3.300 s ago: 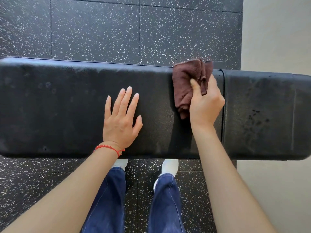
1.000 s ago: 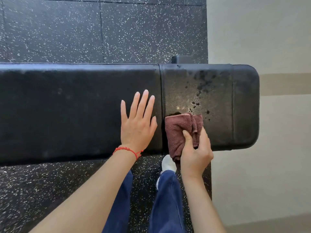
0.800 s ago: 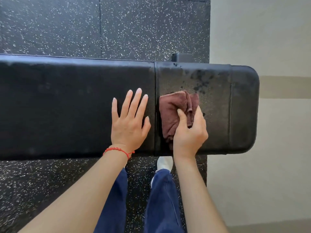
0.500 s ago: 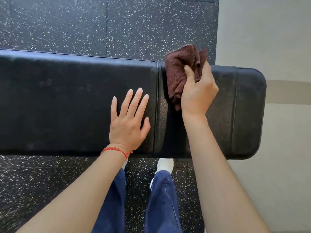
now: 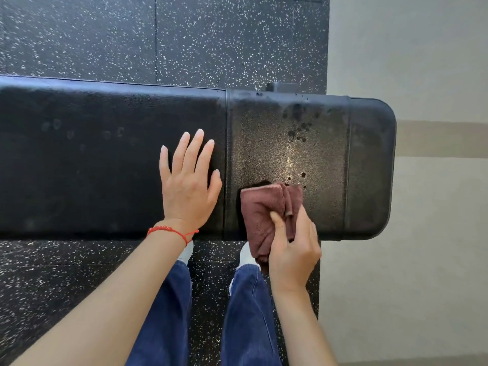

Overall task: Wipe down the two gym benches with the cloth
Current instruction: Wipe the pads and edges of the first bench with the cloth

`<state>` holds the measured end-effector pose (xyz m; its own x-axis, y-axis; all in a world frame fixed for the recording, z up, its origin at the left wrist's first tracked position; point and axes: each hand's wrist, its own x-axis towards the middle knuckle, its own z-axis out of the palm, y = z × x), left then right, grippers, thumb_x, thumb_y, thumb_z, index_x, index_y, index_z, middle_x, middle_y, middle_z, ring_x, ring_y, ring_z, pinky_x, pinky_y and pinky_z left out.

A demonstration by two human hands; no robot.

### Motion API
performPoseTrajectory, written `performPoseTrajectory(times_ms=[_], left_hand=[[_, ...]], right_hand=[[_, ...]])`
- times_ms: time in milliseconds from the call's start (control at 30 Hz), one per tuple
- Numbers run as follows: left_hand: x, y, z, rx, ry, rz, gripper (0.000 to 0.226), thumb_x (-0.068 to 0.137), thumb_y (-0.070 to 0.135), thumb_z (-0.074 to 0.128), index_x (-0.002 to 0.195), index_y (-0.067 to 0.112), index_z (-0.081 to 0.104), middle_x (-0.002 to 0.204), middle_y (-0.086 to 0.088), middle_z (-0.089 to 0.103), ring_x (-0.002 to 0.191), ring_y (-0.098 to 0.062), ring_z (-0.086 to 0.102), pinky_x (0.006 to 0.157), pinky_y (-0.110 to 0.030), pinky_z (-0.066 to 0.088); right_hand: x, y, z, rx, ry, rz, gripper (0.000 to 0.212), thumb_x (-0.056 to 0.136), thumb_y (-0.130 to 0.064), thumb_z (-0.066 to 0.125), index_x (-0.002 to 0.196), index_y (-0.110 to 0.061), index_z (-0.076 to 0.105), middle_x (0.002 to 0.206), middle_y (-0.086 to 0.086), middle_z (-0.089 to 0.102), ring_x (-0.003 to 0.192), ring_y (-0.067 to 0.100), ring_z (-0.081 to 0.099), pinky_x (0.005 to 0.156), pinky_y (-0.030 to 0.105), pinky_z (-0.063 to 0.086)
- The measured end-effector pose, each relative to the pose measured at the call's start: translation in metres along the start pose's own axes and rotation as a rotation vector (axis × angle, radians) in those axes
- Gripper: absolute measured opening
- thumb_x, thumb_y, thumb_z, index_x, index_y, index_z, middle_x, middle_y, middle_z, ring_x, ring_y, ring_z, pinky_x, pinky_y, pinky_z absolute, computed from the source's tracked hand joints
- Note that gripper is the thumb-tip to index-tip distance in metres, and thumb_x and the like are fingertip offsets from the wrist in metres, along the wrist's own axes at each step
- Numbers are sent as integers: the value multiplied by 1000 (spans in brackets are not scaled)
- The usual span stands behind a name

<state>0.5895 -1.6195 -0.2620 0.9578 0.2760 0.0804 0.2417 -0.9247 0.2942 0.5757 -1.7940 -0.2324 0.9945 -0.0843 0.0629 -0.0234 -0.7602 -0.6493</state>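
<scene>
A black padded gym bench (image 5: 92, 159) runs left to right across the view, its shorter seat pad (image 5: 324, 154) at the right end. Dark wet spots dot the seat pad's far half. My right hand (image 5: 293, 249) holds a folded maroon cloth (image 5: 264, 215) pressed on the seat pad at its near edge, part of the cloth hanging over the edge. My left hand (image 5: 188, 186) lies flat and open on the long pad just left of the seam, a red cord bracelet on the wrist. Only this one bench is in view.
Black speckled rubber flooring (image 5: 184, 35) lies under and beyond the bench. A beige floor (image 5: 422, 260) begins at the right, past the bench's end. My legs in blue jeans and white shoes (image 5: 245, 256) stand right against the near side.
My right hand has pulled the cloth from the seat pad's far edge back to its near edge. My left hand stays flat beside the seam.
</scene>
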Motion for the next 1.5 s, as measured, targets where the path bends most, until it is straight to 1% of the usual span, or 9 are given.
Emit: performPoseTrajectory(times_ms=[67,167,400,600,800,900,967,1267,1500], left_hand=[[8,18,3,-50,24,-12,47,90,22,41,133,6,47,142,-13,42,134,-27,31,109,-54,17],[20,38,15,-41,-16,5,50,91,24,40,138,9,43,146,-10,38,136,-24,28,110,-53,13],[20,40,24,43,-22,11,51,91,27,39,139,10,42,147,-9,36,137,-25,28,110,-55,16],[20,39,24,36,-14,10,50,91,27,41,138,10,43,147,-9,37,136,-25,28,110,-55,17],[20,40,23,42,-3,4,50,90,26,41,138,11,43,147,-8,37,136,-25,29,110,-54,16],[20,41,23,50,-6,1,50,90,26,40,138,11,43,147,-9,38,136,-25,29,110,-55,16],[20,42,23,54,-18,3,49,91,26,39,138,11,42,147,-9,37,136,-26,29,110,-55,16],[26,60,20,-13,10,-68,49,90,25,38,135,6,46,144,-16,40,135,-31,28,109,-56,12],[36,100,39,12,-54,67,52,91,26,38,138,6,41,147,-15,35,137,-28,25,111,-53,14]], right_hand=[[18,-2,5,0,16,-46,45,82,-27,61,110,8,60,93,16,68,84,19,57,80,29,49],[56,-6,13,20,45,-87,45,82,-29,61,110,7,61,92,17,69,81,28,63,78,22,43],[161,-19,40,27,194,-94,44,80,-30,64,109,4,63,86,18,69,78,33,65,68,24,39],[151,-9,31,16,118,-125,47,84,-35,60,111,3,62,86,17,69,78,33,64,72,31,45],[45,27,-28,-13,-43,-59,42,83,-29,59,112,2,59,86,15,65,80,16,50,81,1,31],[16,36,-40,-59,-38,-11,53,89,-41,51,109,7,60,85,18,66,79,16,50,80,7,35],[26,35,-35,-48,-19,3,51,85,-37,55,108,8,61,87,18,67,81,17,53,79,13,39],[164,21,2,-13,115,-56,46,83,-36,59,111,1,63,93,18,69,85,36,63,73,28,38],[197,27,12,-30,122,-98,44,86,-35,59,116,-3,60,93,16,69,90,34,61,73,33,40]])
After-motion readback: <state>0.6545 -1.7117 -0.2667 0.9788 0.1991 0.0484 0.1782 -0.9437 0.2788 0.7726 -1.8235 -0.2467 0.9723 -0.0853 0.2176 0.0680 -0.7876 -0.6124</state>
